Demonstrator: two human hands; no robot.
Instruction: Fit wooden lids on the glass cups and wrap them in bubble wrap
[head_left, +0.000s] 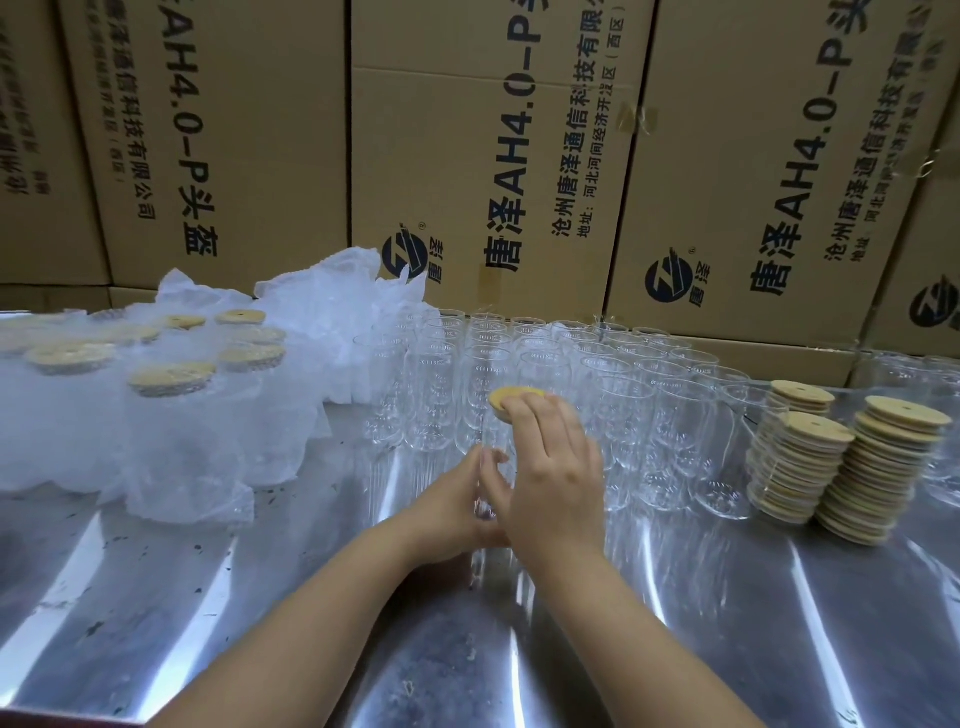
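Note:
A clear glass cup stands on the steel table in front of me. My left hand grips its side. My right hand lies over its top, with the fingers on a round wooden lid at the cup's mouth. Behind them several bare glass cups stand in rows. Stacks of wooden lids rise at the right. At the left stand cups wrapped in bubble wrap, their lids showing through.
The shiny steel table reaches to my near edge. Loose bubble wrap is heaped at the back centre-left. A wall of printed cardboard boxes closes off the far side right behind the cups.

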